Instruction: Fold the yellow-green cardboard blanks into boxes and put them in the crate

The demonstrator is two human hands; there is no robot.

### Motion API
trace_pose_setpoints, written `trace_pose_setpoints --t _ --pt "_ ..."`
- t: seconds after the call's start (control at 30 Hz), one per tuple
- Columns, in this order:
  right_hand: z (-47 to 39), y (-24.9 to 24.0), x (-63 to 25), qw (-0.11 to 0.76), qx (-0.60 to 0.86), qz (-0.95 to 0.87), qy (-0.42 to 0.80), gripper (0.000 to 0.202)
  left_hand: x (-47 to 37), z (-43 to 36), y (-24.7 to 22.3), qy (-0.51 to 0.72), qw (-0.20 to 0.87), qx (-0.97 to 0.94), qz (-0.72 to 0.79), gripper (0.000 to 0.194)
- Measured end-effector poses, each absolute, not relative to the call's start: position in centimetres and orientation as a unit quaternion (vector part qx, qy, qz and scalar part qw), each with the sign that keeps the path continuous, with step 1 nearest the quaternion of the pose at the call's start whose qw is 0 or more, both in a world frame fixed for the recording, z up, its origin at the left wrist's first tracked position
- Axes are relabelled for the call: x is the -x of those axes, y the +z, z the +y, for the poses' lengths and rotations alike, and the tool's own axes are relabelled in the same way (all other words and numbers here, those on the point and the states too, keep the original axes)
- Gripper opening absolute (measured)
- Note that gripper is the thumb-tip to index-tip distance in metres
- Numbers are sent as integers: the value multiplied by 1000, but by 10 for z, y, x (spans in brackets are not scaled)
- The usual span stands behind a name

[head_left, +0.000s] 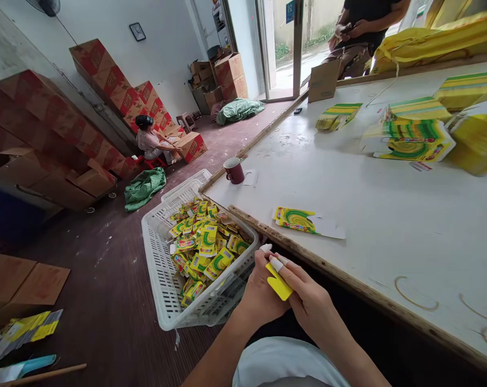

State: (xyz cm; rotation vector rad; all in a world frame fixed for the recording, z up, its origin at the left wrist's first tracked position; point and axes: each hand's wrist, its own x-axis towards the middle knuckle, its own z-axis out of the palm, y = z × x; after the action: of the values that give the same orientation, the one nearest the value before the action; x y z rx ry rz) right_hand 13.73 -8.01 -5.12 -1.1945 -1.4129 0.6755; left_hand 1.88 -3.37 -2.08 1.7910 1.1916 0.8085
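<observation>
My left hand (260,293) and my right hand (311,290) are together just in front of the table's wooden edge. A small yellow carton (280,286) is between them, with a yellow flap sticking out toward me. Both hands are closed on it, and most of it is hidden by the fingers. White covers wrap several fingertips. On the table beyond, an unfolded yellow-and-green carton (295,219) lies with its white flap to the right. Left of my hands, a white plastic basket (158,293) holds many small yellow-and-green cartons (208,240).
A maroon mug (234,171) stands at the table's far left corner. Stacks of flat cartons (416,140) lie at the right of the white table (388,215). Red-brown boxes (102,75) line the wall, where a person (155,142) sits. Another person (364,27) is by the doorway.
</observation>
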Motion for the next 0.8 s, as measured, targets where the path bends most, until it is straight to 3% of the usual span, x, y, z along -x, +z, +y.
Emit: trace_pose_setpoints --t 0.07,0.17,0.3,0.47,0.63,0.73,0.8 --pt "-77 -55 -142 561 517 -591 262 45 -17 -33 -23 300 348 -753 470 63" --pt "-72 -60 -153 570 528 -585 231 47 -10 -31 -17 246 290 -791 478 55" --pt "-72 -58 -160 520 505 -651 225 49 -2 -26 2 224 304 -795 475 48" --pt "-70 -45 -174 495 484 -680 240 26 3 -17 20 191 311 -809 461 43" --pt "-68 -32 -186 453 464 -701 296 20 -1 -20 26 164 297 -826 450 49" --pt "-66 -32 -173 503 493 -645 296 28 -5 -20 23 176 274 -825 461 44" --pt "-60 -34 -167 535 506 -598 317 49 1 -12 20 208 266 -813 475 42"
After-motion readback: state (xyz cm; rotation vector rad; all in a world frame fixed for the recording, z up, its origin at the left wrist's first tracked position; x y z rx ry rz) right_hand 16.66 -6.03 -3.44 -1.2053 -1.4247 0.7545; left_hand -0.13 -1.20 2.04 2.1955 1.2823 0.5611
